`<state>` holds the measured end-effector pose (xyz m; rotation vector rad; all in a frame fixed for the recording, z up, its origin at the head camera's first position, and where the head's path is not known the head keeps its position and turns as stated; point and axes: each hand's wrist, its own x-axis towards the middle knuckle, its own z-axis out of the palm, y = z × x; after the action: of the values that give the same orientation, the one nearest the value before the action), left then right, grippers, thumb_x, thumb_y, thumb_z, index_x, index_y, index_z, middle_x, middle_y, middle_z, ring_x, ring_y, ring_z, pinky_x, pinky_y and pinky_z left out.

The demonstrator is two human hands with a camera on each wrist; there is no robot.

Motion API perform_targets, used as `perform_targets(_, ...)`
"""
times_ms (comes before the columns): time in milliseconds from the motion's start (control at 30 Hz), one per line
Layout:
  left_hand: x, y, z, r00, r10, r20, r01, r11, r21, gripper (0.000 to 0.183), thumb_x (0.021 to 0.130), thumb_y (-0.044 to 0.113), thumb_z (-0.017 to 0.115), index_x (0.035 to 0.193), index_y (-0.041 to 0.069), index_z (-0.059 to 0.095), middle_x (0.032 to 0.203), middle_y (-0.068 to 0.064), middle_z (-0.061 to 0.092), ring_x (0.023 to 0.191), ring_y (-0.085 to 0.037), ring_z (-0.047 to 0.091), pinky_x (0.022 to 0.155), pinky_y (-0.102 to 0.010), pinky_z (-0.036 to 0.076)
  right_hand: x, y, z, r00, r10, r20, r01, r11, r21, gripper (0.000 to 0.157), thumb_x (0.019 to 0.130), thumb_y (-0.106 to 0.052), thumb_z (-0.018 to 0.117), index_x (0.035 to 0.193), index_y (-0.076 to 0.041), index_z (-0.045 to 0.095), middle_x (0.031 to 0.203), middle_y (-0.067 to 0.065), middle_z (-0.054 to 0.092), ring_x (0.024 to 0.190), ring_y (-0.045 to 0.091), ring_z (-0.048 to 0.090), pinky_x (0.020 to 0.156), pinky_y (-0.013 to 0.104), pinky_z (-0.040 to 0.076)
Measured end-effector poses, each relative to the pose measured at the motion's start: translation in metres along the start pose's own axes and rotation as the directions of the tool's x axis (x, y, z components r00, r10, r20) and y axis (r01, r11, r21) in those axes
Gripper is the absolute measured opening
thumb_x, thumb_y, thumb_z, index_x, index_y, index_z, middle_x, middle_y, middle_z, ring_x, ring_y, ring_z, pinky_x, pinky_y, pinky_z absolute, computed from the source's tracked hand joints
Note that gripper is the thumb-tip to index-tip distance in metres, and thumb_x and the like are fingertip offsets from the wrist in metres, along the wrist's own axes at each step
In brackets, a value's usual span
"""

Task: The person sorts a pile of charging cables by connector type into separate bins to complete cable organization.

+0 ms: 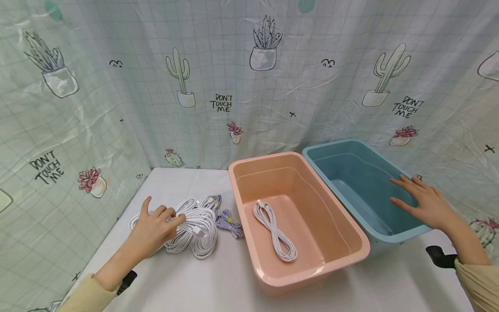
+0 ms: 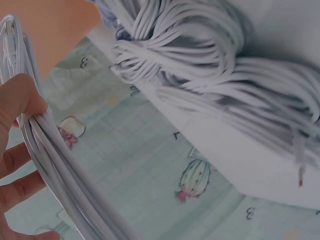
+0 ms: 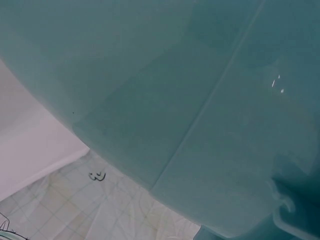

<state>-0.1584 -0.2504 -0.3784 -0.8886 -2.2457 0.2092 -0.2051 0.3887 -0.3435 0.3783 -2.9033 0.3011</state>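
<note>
My left hand (image 1: pixel 153 229) pinches a coiled white USB cable (image 2: pixel 67 175) between thumb and fingers, over the left side of the table. Around and below it lies a pile of coiled white cables (image 1: pixel 204 248), whose loops fill the top of the left wrist view (image 2: pixel 195 55). Over the right rim of a blue tub (image 1: pixel 352 162) my right hand (image 1: pixel 430 203) is spread, its fingers straight and holding nothing. The right wrist view shows only the tub's wall (image 3: pixel 150 100) up close, with the hand out of sight.
A pink tub (image 1: pixel 244 229) stands left of the blue one, with one coiled white cable (image 1: pixel 277 236) on its floor. Purple cables (image 1: pixel 229 224) lie by its left wall. A cactus-print curtain (image 1: pixel 148 108) surrounds the white table (image 1: pixel 218 286) at the back and sides.
</note>
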Motion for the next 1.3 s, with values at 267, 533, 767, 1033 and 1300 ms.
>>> perform_targets(267, 0.018, -0.011, -0.017, 0.999, 0.027, -0.044, -0.026, 0.999, 0.020, 0.020, 0.083, 0.018, 0.036, 0.090, 0.018, 0.055, 0.077, -0.003, 0.059, 0.072, -0.024, 0.057, 0.082, -0.068, 0.035, 0.001, 0.000, 0.000, 1.000, 0.008, 0.001, -0.008, 1.000, -0.003, 0.065, 0.087, -0.040, 0.053, 0.139, -0.006, 0.031, 0.141, 0.031, 0.024, 0.133, 0.049, 0.007, 0.093, 0.071, 0.011)
perform_targets(533, 0.038, -0.021, -0.037, 0.995, 0.065, -0.078, -0.062, 0.997, 0.037, 0.015, 0.076, 0.016, 0.050, 0.090, 0.017, 0.055, 0.078, -0.004, 0.060, 0.074, -0.025, 0.057, 0.084, -0.067, 0.034, 0.001, 0.000, 0.000, 1.000, 0.001, 0.004, -0.001, 1.000, -0.003, 0.065, 0.087, -0.039, 0.053, 0.139, -0.007, 0.031, 0.141, 0.031, 0.025, 0.133, 0.049, 0.007, 0.092, 0.071, 0.012)
perform_targets(767, 0.057, -0.023, -0.048, 0.993, 0.098, -0.067, -0.094, 0.994, 0.053, 0.027, 0.064, 0.011, 0.062, 0.089, 0.020, 0.056, 0.078, -0.001, 0.061, 0.074, -0.022, 0.056, 0.087, -0.065, 0.034, 0.001, 0.001, -0.001, 1.000, -0.002, 0.000, 0.002, 1.000, 0.005, 0.065, 0.087, -0.039, 0.053, 0.139, -0.007, 0.030, 0.141, 0.031, 0.024, 0.134, 0.048, 0.006, 0.092, 0.072, 0.011)
perform_targets(1033, 0.079, -0.021, -0.057, 0.987, 0.132, -0.087, -0.128, 0.991, 0.047, 0.038, 0.058, 0.010, 0.074, 0.090, 0.022, 0.056, 0.078, 0.000, 0.060, 0.075, -0.022, 0.056, 0.088, -0.065, 0.034, -0.001, 0.002, -0.001, 1.000, -0.008, -0.019, 0.008, 1.000, 0.010, 0.065, 0.087, -0.039, 0.053, 0.140, -0.008, 0.029, 0.140, 0.031, 0.025, 0.133, 0.049, 0.007, 0.091, 0.072, 0.010)
perform_targets(1300, 0.094, -0.012, -0.058, 0.983, 0.154, -0.102, -0.151, 0.988, 0.036, 0.041, 0.059, 0.011, 0.076, 0.093, 0.023, 0.058, 0.081, 0.000, 0.060, 0.079, -0.022, 0.057, 0.094, -0.063, 0.031, -0.001, 0.002, 0.000, 1.000, -0.007, -0.014, 0.006, 1.000, -0.005, 0.065, 0.087, -0.040, 0.053, 0.140, -0.008, 0.030, 0.140, 0.031, 0.026, 0.134, 0.048, 0.007, 0.091, 0.072, 0.012)
